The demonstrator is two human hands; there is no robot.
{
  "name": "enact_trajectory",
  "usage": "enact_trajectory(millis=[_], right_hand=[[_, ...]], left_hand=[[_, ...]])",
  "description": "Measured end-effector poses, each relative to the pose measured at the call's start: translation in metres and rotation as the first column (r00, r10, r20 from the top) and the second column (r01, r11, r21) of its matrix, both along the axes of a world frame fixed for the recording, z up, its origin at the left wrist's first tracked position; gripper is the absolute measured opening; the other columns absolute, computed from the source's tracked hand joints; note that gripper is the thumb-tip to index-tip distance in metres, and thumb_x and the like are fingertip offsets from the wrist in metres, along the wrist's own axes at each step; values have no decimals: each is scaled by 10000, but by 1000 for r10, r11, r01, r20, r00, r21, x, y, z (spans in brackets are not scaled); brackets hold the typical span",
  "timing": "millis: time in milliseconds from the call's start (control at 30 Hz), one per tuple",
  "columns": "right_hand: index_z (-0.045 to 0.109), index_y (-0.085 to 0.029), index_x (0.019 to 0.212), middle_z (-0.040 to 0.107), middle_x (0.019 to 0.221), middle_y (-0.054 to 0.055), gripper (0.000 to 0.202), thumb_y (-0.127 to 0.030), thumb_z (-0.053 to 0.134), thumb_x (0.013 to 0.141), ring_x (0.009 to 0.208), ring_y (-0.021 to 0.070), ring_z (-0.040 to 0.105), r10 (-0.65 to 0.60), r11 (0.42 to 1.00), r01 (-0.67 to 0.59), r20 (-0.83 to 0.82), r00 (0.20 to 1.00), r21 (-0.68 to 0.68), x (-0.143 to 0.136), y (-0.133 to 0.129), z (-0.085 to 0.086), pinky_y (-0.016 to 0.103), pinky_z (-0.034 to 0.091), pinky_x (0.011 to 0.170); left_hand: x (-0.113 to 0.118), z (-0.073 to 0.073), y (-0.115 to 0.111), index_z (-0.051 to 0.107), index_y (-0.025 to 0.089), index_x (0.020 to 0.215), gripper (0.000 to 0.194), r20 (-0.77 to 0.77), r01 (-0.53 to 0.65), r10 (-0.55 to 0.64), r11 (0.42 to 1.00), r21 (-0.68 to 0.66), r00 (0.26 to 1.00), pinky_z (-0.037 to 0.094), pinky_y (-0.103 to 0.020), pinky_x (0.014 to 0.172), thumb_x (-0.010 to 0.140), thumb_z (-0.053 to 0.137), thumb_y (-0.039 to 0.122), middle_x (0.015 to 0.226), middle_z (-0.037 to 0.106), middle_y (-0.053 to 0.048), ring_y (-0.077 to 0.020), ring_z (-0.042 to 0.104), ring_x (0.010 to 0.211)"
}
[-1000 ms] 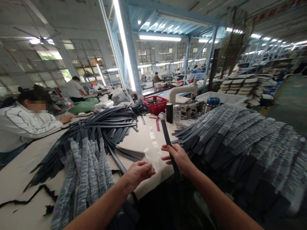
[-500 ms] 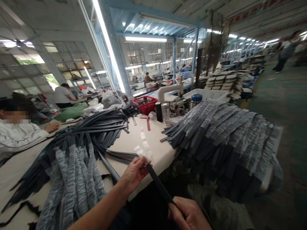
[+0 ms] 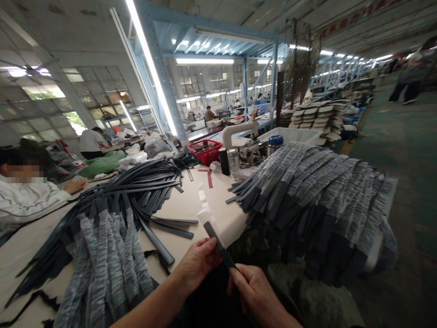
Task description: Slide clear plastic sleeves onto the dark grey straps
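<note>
A dark grey strap (image 3: pixel 222 249) slants up and away from me, held in both hands. My left hand (image 3: pixel 201 258) pinches it between thumb and fingers just below its far end. Lower down, my right hand (image 3: pixel 254 289) is closed round the same strap. Thin clear plastic film (image 3: pixel 205 213) shows at the strap's far end and beyond it, over the table; how far it covers the strap I cannot tell. Left of my hands, loose dark straps (image 3: pixel 146 177) lie in a heap, with several film-wrapped straps (image 3: pixel 105 259) in front of them.
On the right, a large pile of film-wrapped straps (image 3: pixel 307 187) hangs over the edge of the beige table (image 3: pixel 191 196). Behind stand a red basket (image 3: pixel 205 154), a black bottle (image 3: pixel 223 161), a clear bottle (image 3: pixel 234 163) and a sewing machine (image 3: pixel 251 148). A co-worker (image 3: pixel 30 196) sits left.
My right hand has moved up the strap, closer to my left hand. The strap's far end now sticks out past my left fingers, beside the film. A person in the aisle has moved.
</note>
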State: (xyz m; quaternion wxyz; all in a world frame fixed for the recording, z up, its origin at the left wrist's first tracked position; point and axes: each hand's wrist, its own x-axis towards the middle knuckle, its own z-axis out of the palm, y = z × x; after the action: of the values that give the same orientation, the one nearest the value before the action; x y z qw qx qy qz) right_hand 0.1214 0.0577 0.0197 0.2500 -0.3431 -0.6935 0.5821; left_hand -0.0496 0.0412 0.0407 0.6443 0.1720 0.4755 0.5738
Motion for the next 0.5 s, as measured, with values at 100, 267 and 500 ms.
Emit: enact_trajectory(millis=[100,267,500], right_hand=[[620,-149,828,622,695,12,499,-565,374,952,425,83,532,32,998,-39,-131,991,-52,-1,3,4,191,346,425],[411,-213,1359,683,816,39,578,-601,382,932,458,122,562,48,998,-51,-115,992,-23,27,-5,-17,235,408,438],[445,-159,1397,699,724,36,540,-349,447,891,668,187,645,18,986,-19,10,1000,168,25,0,-17,297,483,662]], left_hand=[[-4,8,1,681,117,816,256,-11,-10,10,999,42,1000,525,-247,696,703,819,301,779,727,-49,-140,671,701],[-32,25,5,675,132,770,185,-10,-337,338,940,46,941,530,-243,700,703,813,234,756,726,-29,-126,668,686],[24,-30,-25,721,123,779,419,97,40,-36,998,-40,995,489,-242,585,540,900,417,678,703,-51,-139,635,583]])
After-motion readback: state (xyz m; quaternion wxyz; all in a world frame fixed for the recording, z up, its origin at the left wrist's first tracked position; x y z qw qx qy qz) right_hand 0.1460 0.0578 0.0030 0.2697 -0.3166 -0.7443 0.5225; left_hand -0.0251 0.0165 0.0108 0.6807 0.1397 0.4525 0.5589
